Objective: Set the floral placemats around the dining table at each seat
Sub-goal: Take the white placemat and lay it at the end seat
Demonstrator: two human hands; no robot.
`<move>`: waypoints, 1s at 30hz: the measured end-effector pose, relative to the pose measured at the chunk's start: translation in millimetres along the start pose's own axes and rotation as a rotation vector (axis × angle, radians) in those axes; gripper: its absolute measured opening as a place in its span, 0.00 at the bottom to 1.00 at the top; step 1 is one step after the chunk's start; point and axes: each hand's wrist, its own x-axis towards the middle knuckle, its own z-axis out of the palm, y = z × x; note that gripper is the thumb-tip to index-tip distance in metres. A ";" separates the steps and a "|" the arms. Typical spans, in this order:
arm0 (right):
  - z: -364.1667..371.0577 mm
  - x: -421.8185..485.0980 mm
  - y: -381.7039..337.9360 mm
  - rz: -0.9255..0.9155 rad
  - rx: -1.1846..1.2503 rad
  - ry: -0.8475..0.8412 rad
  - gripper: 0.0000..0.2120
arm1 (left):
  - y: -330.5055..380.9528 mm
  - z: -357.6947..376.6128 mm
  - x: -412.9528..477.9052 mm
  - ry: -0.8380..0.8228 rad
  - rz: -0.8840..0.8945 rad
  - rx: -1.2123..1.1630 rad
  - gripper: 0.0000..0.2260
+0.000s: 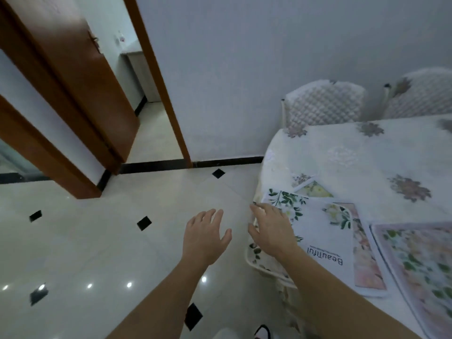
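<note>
Placemats (325, 231) overlap at table (354, 152) edge; hands (272, 230) open.

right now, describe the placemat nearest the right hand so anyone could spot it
Find the near corner of the dining table. The top placemat lies by the right hand. Unlike the pinkish mats beside it, it is white with green sprigs and the word Beautiful.

Overlapping rectangular floral placemats (325, 231) lie on the near left corner of the cloth-covered dining table (354, 152), which stands at the right. Two white quilted chairs (322, 104) stand side by side behind it, against the wall. An open brown wooden door (80, 81) stands well to the left, across the glossy tiled floor (97, 241).
</note>
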 end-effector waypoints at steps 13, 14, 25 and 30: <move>-13.2 -77.4 138.6 0.722 -0.037 -0.071 0.27 | 86.8 70.6 104.8 -0.217 0.204 -0.214 0.24; -13.9 -83.8 141.8 0.767 -0.034 -0.070 0.26 | 90.1 75.3 107.8 -0.239 0.182 -0.247 0.25; 0.9 -86.8 160.0 1.056 0.202 -0.007 0.28 | 105.5 100.9 130.6 -0.427 -0.167 -0.571 0.27; 8.7 -74.5 167.3 1.120 0.258 -0.019 0.27 | 108.1 105.8 133.9 -0.447 -0.224 -0.578 0.24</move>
